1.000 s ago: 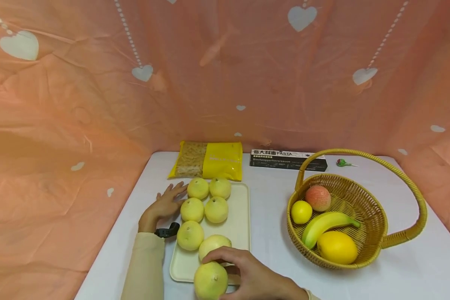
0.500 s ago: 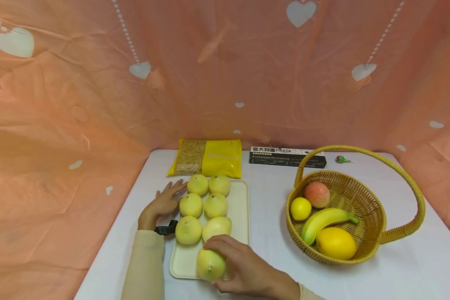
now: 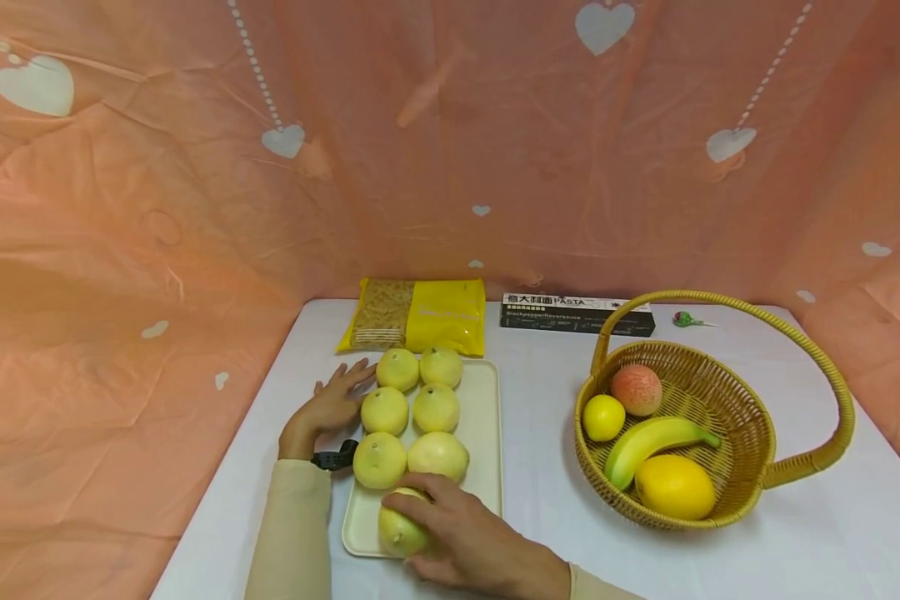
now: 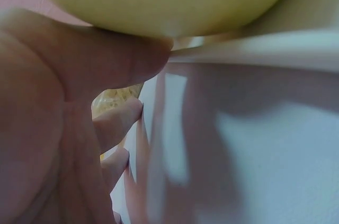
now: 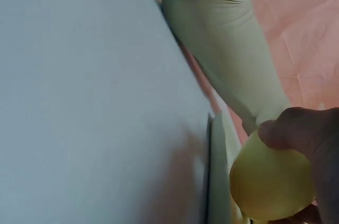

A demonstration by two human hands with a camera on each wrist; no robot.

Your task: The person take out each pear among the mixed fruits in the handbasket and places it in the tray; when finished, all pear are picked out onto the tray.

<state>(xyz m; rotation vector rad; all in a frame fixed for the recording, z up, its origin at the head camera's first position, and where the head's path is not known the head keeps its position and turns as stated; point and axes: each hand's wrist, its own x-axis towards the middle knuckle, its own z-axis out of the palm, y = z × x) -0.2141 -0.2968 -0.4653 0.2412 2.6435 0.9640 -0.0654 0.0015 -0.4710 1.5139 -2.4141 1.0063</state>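
My right hand point(image 3: 468, 529) grips a pale yellow grapefruit point(image 3: 399, 532) over the near end of the cream tray point(image 3: 487, 479). In the right wrist view the thumb lies over this grapefruit point(image 5: 270, 181), close to the tray's edge. Several more grapefruits stand on the tray in two columns, among them a near-left one point(image 3: 379, 460) and a near-right one point(image 3: 438, 457). On the tray's left side my left hand point(image 3: 330, 404) rests with fingers extended. Its thumb point(image 4: 132, 57) reaches the tray rim just under a grapefruit point(image 4: 169, 1) in the left wrist view.
Right of the tray stands a wicker basket point(image 3: 753, 417) with a tall handle, holding a peach point(image 3: 636, 390), a lemon point(image 3: 603, 417), a banana point(image 3: 652, 442) and a mango point(image 3: 675, 487). Behind lie a yellow pasta bag point(image 3: 446, 317), a black pasta box point(image 3: 570, 317) and a lollipop point(image 3: 684, 319).
My right hand has carried its grapefruit from the tray's near edge inward and left over the tray. The near-right grapefruit has shifted a little away from me. My left hand stays put.
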